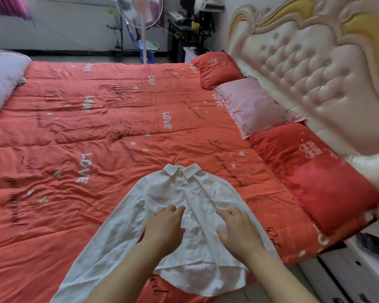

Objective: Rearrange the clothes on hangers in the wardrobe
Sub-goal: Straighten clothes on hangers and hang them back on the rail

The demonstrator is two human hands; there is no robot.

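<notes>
A white collared shirt [175, 193] lies front up on the red quilt [74, 132], still on a hanger whose metal hook [173, 158] sticks out past the collar. My left hand [165, 226] lies palm down on the shirt's front, left of the button line, fingers relaxed. My right hand [239, 228] rests on the shirt's right side with its fingers spread. Neither hand grips the cloth. The shirt's left sleeve trails toward the bed's near edge. No wardrobe is in view.
Red and pink pillows [256, 108] line the tufted headboard [315, 68] on the right. A folded pale blanket [2, 82] sits far left. A standing fan [141, 16] and a dark shelf stand beyond the bed. White drawers [348, 270] stand at the lower right.
</notes>
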